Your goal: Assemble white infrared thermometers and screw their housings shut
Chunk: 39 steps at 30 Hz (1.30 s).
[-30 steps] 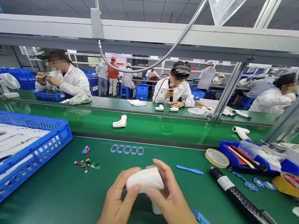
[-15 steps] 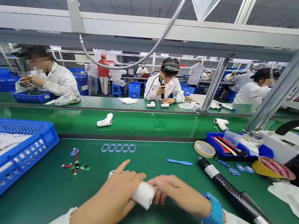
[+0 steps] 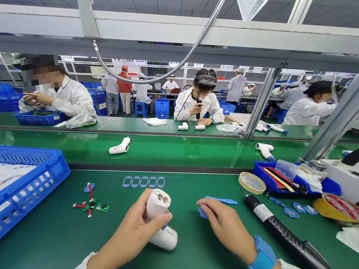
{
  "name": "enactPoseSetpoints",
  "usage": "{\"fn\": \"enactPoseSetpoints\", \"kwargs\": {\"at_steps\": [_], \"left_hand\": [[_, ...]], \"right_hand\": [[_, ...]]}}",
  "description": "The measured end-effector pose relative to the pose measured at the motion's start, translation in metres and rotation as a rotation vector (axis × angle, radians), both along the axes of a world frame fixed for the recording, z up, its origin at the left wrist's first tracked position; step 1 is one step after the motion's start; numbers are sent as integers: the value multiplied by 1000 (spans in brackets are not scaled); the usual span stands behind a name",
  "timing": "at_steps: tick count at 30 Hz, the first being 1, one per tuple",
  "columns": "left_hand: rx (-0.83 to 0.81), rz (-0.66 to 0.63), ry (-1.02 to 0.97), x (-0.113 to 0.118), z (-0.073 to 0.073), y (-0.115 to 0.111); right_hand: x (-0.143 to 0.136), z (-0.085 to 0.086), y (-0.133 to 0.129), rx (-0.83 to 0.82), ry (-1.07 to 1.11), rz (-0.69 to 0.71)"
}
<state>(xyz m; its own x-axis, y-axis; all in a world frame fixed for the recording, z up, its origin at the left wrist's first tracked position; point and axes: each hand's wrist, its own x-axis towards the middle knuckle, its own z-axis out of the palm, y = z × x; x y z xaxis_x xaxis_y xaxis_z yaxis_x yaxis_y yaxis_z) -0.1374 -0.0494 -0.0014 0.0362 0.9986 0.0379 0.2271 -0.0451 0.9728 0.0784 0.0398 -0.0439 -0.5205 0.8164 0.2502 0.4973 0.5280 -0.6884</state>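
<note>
My left hand (image 3: 139, 225) is wrapped round a white pistol-shaped plastic housing (image 3: 158, 203), held tilted above the green bench. One end of the housing faces me and shows two round holes. To the right, my right hand (image 3: 226, 225) has its fingers bent together over a small blue plastic piece (image 3: 202, 213) at the bench surface. The fingers mostly cover that piece. Just behind the right hand lies a blue pry tool (image 3: 222, 200). Past the left hand is a row of several blue frames (image 3: 144, 181).
At left stands a blue crate (image 3: 46, 174) with white parts. Small circuit boards (image 3: 92, 207) with red-ended strips lie nearby. A black electric screwdriver (image 3: 276, 228), tape roll (image 3: 251, 183) and blue bin (image 3: 295, 179) are at right. Beyond runs a green conveyor belt (image 3: 169, 154) carrying white housings.
My left hand has turned the white housing so its holed end shows. My right hand has moved away from the housing, rightward, onto the small blue piece. The housing on the belt has shifted slightly left.
</note>
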Motion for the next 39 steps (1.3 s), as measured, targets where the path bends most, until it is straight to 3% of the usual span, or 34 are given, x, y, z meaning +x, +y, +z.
{"fn": "enactPoseSetpoints", "kwargs": {"at_steps": [3, 6, 9, 14, 21, 25, 27, 30, 33, 39], "left_hand": [[83, 57, 73, 3, -1, -1], [176, 82, 252, 4, -2, -3], [273, 45, 416, 3, -5, -4], [393, -24, 534, 2, -9, -4], [399, -81, 547, 4, -7, -6], [441, -40, 600, 5, -6, -7], [454, 1, 622, 5, -5, -8], [458, -5, 624, 5, -5, -8], [484, -31, 587, 6, -8, -10], [527, 6, 580, 11, -11, -9]], "right_hand": [[-8, 33, -6, -255, 241, 71], [-19, 65, -20, -525, 481, 248], [-28, 81, -31, -611, 491, 356], [-35, 78, -34, -644, 508, 368], [-38, 71, -32, -727, 568, 372], [-44, 63, -36, -788, 631, 311], [-47, 57, -40, -729, 660, 262], [-51, 49, -45, -424, 619, 219], [-52, 44, -50, -141, 498, 270], [-57, 38, -57, 77, 497, 288]]}}
